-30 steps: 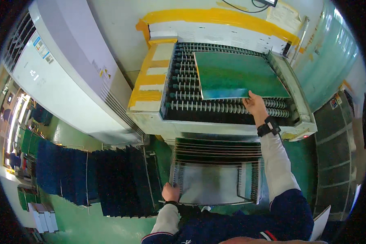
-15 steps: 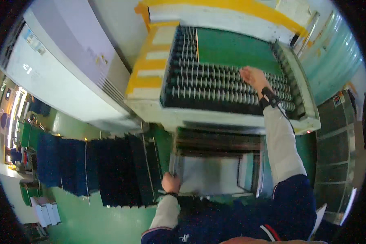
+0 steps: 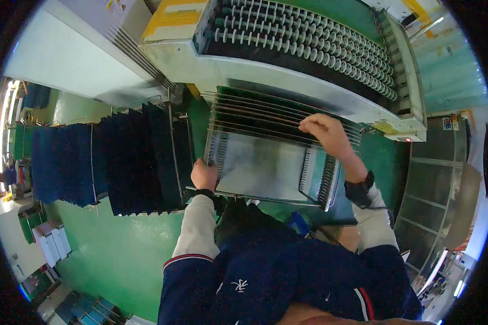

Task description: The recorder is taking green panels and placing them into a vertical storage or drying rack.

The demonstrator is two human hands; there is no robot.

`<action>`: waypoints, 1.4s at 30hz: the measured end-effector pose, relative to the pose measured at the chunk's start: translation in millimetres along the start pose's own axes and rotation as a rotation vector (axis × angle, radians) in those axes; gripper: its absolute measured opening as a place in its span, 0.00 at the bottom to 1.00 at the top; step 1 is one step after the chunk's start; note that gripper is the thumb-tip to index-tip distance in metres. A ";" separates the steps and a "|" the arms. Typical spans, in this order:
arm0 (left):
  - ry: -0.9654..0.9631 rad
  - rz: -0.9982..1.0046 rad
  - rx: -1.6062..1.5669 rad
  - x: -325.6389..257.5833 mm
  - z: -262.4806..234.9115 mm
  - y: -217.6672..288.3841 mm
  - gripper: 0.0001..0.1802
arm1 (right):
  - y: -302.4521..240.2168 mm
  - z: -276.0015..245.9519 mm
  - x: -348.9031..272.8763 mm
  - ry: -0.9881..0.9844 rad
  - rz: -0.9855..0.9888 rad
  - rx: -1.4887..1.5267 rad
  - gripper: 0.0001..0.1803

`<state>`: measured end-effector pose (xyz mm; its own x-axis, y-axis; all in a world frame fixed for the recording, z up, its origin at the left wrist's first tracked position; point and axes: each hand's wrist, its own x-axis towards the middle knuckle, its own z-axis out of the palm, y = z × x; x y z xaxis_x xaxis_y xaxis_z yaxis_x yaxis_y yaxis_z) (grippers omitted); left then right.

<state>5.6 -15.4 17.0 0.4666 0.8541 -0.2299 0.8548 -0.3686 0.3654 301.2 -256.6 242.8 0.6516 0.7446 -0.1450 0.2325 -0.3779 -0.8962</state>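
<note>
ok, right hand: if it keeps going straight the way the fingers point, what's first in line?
The right hand points up-left over the slotted metal rack, fingertips at the thin boards standing in its far slots. Those boards come first; past them is the conveyor's pale front wall. Depth is unclear, so it may already be touching one.

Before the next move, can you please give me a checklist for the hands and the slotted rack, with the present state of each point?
1. Left hand grips the near left corner of the slotted metal rack: ok.
2. Right hand rests on the thin panels standing at the rack's far end: ok.
3. Whether the right hand pinches one panel or several: cannot tell.
4. Near slots of the rack are free: ok.
5. Roller conveyor near the rack carries no board: ok.
6. Dark blue rack on the left stands apart from the left hand: ok.
</note>
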 end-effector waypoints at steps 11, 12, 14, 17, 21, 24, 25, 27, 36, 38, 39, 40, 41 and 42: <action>0.053 -0.001 -0.038 -0.8 1.3 -0.2 0.19 | 78.1 -12.6 72.1 0.016 0.108 -0.621 0.37; 0.056 0.007 -0.051 -1.1 1.7 -3.7 0.20 | 76.9 -10.7 76.5 -0.019 0.139 -0.635 0.37; 0.055 -0.011 -0.044 -2.4 0.5 -8.9 0.20 | 74.0 -7.4 80.7 -0.010 0.178 -0.599 0.36; 0.040 -0.052 -0.007 -5.5 -1.9 -3.1 0.20 | 86.3 -16.0 93.1 -0.067 0.219 -0.477 0.32; 0.037 -0.038 -0.014 -3.3 -1.9 1.8 0.21 | 107.5 -20.4 99.8 0.015 0.053 -0.719 0.25; -0.008 -0.027 -0.007 -4.1 -3.3 1.7 0.21 | 104.5 -12.0 88.3 0.129 -0.006 -0.773 0.19; -0.028 -0.023 -0.003 -4.2 -5.1 2.1 0.21 | 101.2 -7.2 78.1 0.190 -0.035 -0.753 0.17; -0.006 -0.024 -0.036 -5.5 -6.5 -0.3 0.21 | 78.0 -2.7 63.3 0.371 -0.202 -0.796 0.15; 0.033 0.016 -0.076 -6.7 -3.3 2.6 0.19 | -114.8 -152.6 -24.4 0.838 -0.346 -0.539 0.09; 0.019 -0.020 -0.078 -4.8 -2.7 -6.2 0.19 | -131.0 -170.5 -40.6 0.967 -0.370 -0.128 0.11; 0.008 -0.034 -0.096 -4.7 -3.8 -10.1 0.19 | -132.9 -175.0 -46.9 1.002 -0.383 0.008 0.12; -0.001 -0.050 -0.113 -4.9 -4.6 -13.8 0.19 | -134.0 -177.9 -52.3 1.030 -0.396 0.146 0.13; -0.006 -0.052 -0.107 -4.9 -3.7 -9.4 0.19 | -124.9 -193.6 -59.5 1.028 -0.363 0.155 0.13; -0.014 -0.049 -0.103 -6.1 -3.0 -2.9 0.20 | -117.3 -210.4 -68.5 1.029 -0.329 0.160 0.14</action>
<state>-0.4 -18.4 20.0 0.4282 0.8647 -0.2626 0.8493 -0.2858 0.4440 381.3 -379.0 446.1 0.8837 -0.0487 0.4654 0.4581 -0.1134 -0.8817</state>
